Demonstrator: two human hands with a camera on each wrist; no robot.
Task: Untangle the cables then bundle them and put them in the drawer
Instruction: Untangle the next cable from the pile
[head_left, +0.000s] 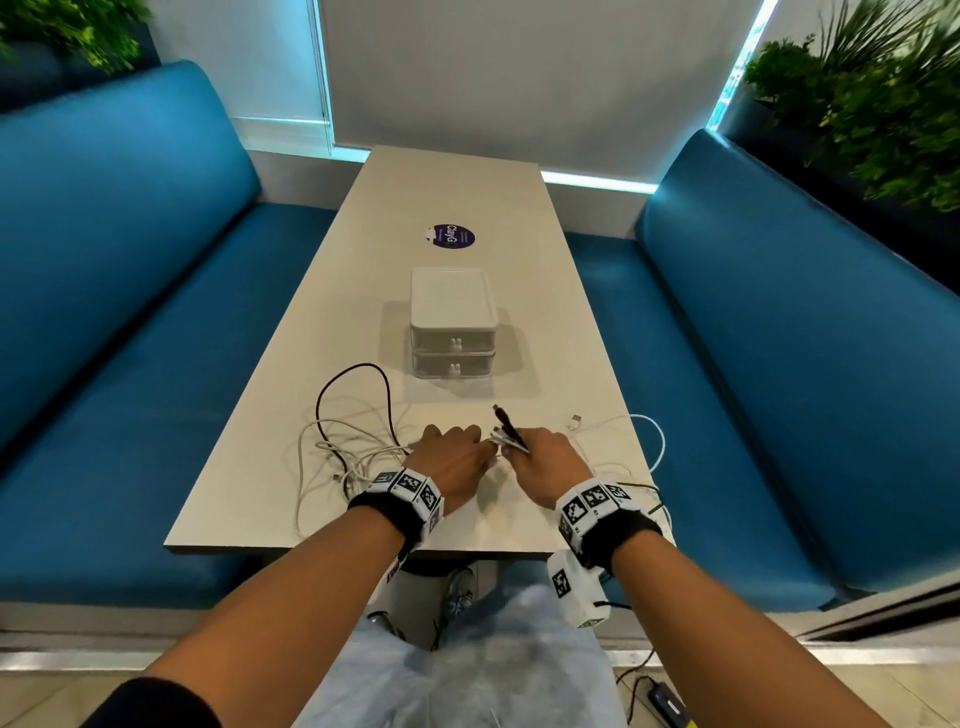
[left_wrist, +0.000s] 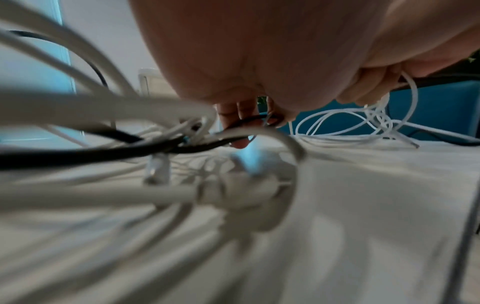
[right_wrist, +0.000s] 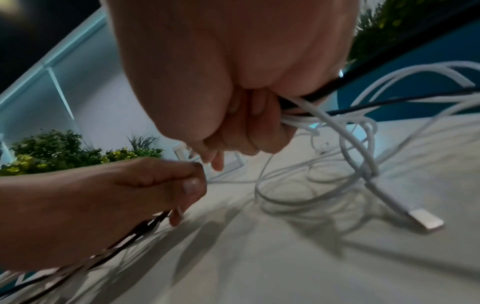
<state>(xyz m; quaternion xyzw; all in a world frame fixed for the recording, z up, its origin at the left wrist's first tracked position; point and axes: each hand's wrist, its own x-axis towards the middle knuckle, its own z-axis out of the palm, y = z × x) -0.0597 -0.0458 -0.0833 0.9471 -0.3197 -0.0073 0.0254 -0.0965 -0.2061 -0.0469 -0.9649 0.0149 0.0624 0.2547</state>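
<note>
The right hand (head_left: 543, 460) clutches several plug ends, black and white; the left hand (head_left: 451, 457) pinches strands just beside it. The tangled cables (head_left: 345, 441) sprawl across the desk (head_left: 457, 192) before the closed drawer (head_left: 453, 368). Pull hard and the knot may tighten, or loose loops (head_left: 652, 441) slip off the edge.

Drawer unit (head_left: 452, 322) behind cables (head_left: 343, 447) on table (head_left: 467, 187).
</note>
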